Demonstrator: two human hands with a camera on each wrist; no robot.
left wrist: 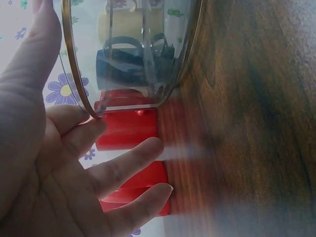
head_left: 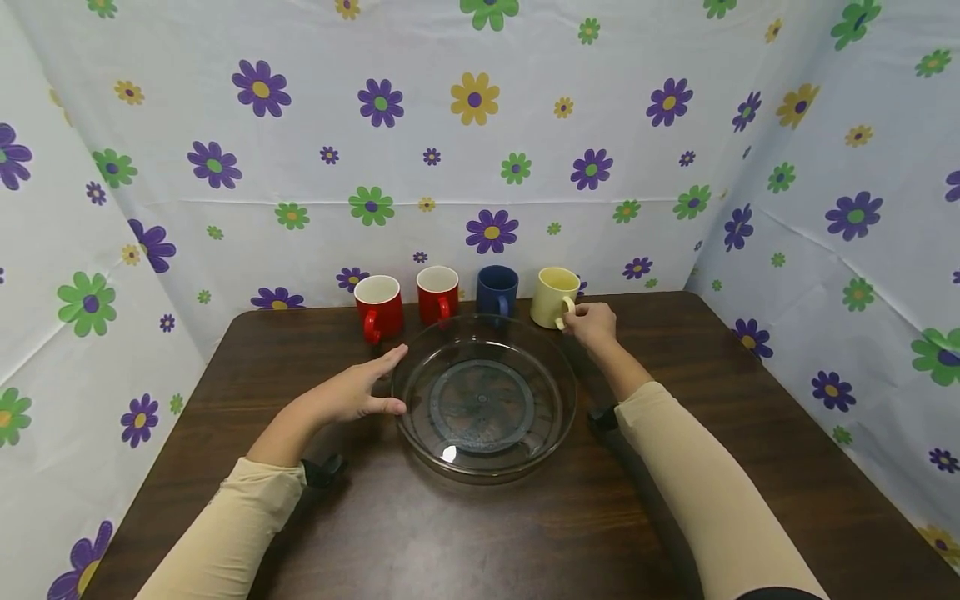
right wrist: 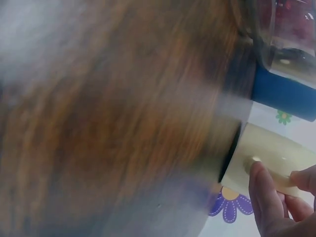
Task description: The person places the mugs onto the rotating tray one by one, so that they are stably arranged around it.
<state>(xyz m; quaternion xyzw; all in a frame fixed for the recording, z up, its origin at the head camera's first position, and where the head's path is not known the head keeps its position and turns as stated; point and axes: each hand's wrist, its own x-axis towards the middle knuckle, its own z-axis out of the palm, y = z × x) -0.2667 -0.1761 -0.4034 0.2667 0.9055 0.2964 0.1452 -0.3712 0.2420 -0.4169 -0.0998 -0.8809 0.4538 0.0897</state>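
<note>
A large round dish of clear tinted glass (head_left: 480, 467) sits on the table before the mugs. My left hand (head_left: 352, 392) is at the dish's left side, thumb and fingers spread and straight, fingertips right at the rim (left wrist: 94, 114). At the right end of the mug row, my right hand (head_left: 592, 323) pinches the handle of a pale yellow mug (head_left: 553, 292) between thumb and fingers. In the right wrist view, a dark shadow lies along the base of that yellow mug (right wrist: 242, 168). Next to it stands a dark blue mug (head_left: 497, 287), partly behind the dish.
Two red mugs with white insides, one nearer the middle (head_left: 437, 302) and one at the left end (head_left: 379, 310), stand upright at the back of the dark wooden table (head_left: 405, 542). A white flowered cloth (head_left: 420, 108) hangs behind and along both sides.
</note>
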